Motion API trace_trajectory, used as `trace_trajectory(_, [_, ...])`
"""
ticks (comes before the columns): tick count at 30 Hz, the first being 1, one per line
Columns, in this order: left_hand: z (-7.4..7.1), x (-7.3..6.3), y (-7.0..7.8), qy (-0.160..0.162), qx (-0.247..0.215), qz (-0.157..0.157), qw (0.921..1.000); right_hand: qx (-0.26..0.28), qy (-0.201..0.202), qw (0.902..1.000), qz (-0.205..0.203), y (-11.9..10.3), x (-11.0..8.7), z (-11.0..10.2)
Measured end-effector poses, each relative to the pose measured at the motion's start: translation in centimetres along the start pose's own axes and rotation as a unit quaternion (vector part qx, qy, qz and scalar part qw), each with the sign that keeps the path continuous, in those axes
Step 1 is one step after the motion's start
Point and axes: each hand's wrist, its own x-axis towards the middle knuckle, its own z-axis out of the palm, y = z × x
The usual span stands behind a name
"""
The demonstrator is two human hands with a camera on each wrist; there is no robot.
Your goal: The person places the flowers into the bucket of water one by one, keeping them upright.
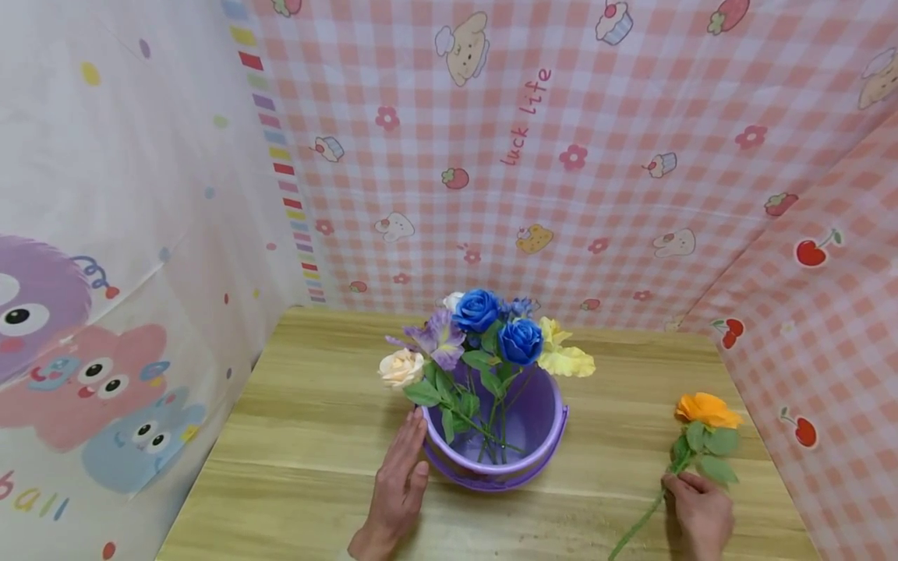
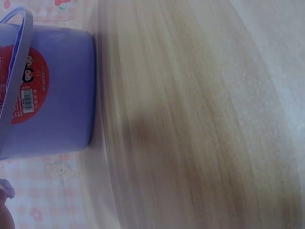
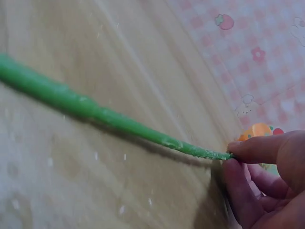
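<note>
A purple bucket [image 1: 491,460] stands on the table, its handle lowered along the front rim. Several artificial flowers lean in it: blue roses [image 1: 521,341], a purple iris [image 1: 440,338], a cream rose [image 1: 402,368] and a yellow flower [image 1: 565,357]. My left hand [image 1: 396,487] rests its straight fingers against the bucket's left side. To the right, my right hand [image 1: 701,510] pinches the green stem [image 3: 128,128] of an orange rose [image 1: 708,411] between thumb and fingers. The bloom points away from me and the stem's lower end runs toward the table's front.
The wooden table [image 1: 309,421] meets a pink checked cloth [image 1: 491,218] at the back and right. A white cartoon-printed cloth [image 1: 140,312] hangs at the left. A red label [image 2: 35,90] shows on the bucket's side in the left wrist view.
</note>
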Motion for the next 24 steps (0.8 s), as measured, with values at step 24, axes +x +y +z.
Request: trace_trajectory(24, [-0.2,0.0,0.2,0.001,0.007,-0.001,1.0,0.424,-0.013,0.9054,0.023,-6.1,-2.3,-1.1])
